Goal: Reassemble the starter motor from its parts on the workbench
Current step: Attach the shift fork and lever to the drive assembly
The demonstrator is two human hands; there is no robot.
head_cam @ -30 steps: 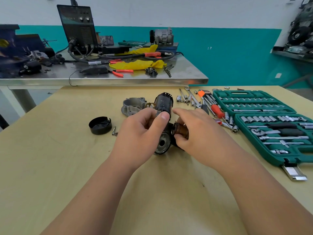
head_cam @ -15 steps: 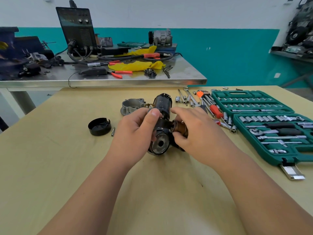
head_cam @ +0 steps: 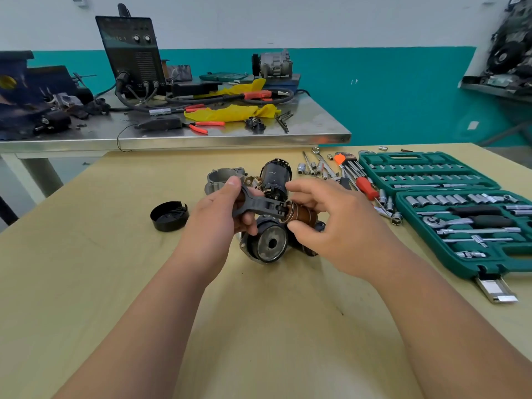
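Dark fork lever (head_cam: 259,204) is meeting the end of a brown cylinder (head_cam: 303,215), both being held just above the workbench (head_cam: 115,283), mid-frame. L hand (head_cam: 218,223) is pinching the lever btwn thumb & fingers. R hand (head_cam: 336,223) is curling thumb & fingers round the cylinder. Right below them a round-faced motor housing (head_cam: 269,244) is lying on the bench. Behind are sitting a black motor body (head_cam: 276,175) & a grey casting (head_cam: 221,177). A black cap (head_cam: 169,216) is sitting to the left, and a green socket case (head_cam: 489,263) is lying open to the right.
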